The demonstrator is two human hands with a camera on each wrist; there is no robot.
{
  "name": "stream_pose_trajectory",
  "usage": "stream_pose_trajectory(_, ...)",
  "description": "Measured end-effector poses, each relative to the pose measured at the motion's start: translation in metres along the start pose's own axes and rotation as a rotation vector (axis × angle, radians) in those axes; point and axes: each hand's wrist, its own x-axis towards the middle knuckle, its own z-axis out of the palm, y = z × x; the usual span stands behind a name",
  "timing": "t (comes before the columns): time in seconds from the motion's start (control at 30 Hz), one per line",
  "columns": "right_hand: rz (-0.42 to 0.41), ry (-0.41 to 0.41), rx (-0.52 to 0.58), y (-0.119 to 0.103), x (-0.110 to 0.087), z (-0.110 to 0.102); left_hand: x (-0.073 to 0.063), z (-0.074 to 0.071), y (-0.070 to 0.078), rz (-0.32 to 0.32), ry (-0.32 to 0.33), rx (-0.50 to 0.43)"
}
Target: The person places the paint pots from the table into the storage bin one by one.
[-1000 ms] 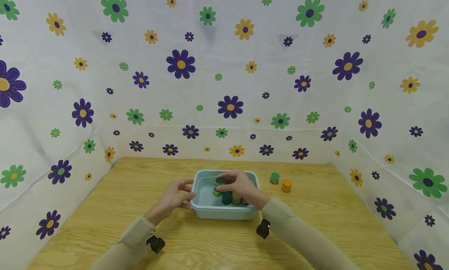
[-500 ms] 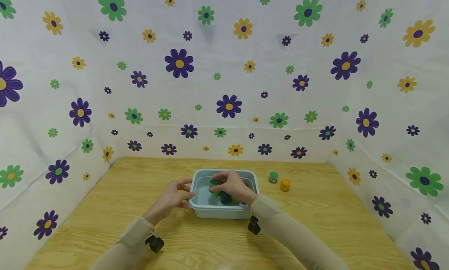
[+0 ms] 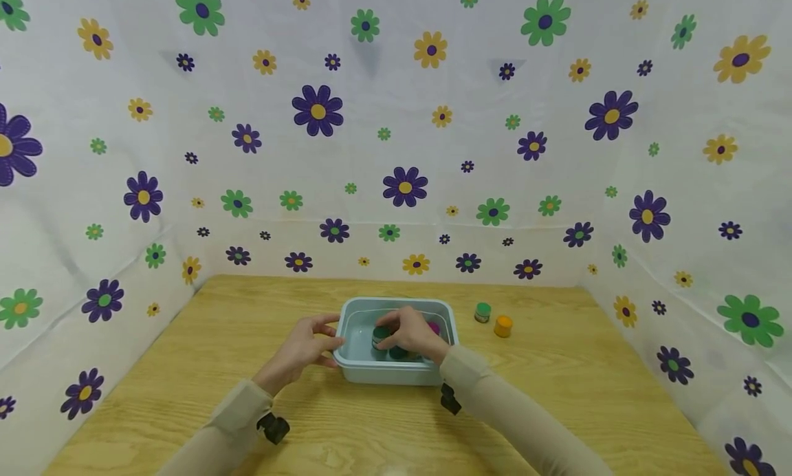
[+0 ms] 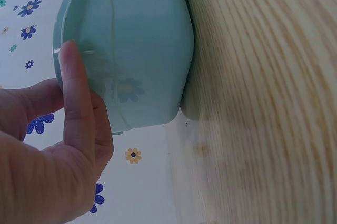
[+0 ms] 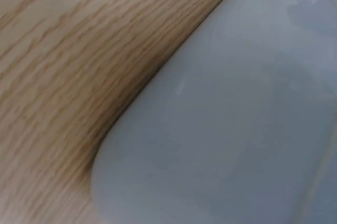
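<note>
A pale blue plastic tub (image 3: 396, 374) stands on the wooden table. My left hand (image 3: 303, 349) holds its left end, with the thumb over the rim and the other fingers outside. The left wrist view shows one finger (image 4: 77, 95) stretched along the outer wall. Inside the tub, my right hand (image 3: 413, 331) pinches a small jar with a dark green lid (image 3: 380, 334) between thumb and fingers. A second dark green item (image 3: 398, 353) lies under that hand, which partly hides it. Something bright pink (image 3: 434, 327) shows behind the knuckles. The right wrist view has only the tub's outer wall (image 5: 221, 113) and table.
Right of the tub, near the back of the table (image 3: 278, 304), stand a small green-lidded jar (image 3: 482, 312) and an orange jar (image 3: 503, 326). White flower-print sheeting (image 3: 365, 153) encloses the table at the back and both sides.
My right hand has carried the jar slightly left, then lower into the tub. A lime-green patch below the jar has gone from sight, and the pink thing shows. The left hand stays put.
</note>
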Motion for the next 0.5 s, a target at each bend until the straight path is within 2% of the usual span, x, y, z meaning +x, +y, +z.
stream_pose_trajectory(0.5,-0.029,-0.029,-0.023,0.003,-0.0005,0.0017,-0.0001,0.0014,0.0011,0.002,-0.011,0.014)
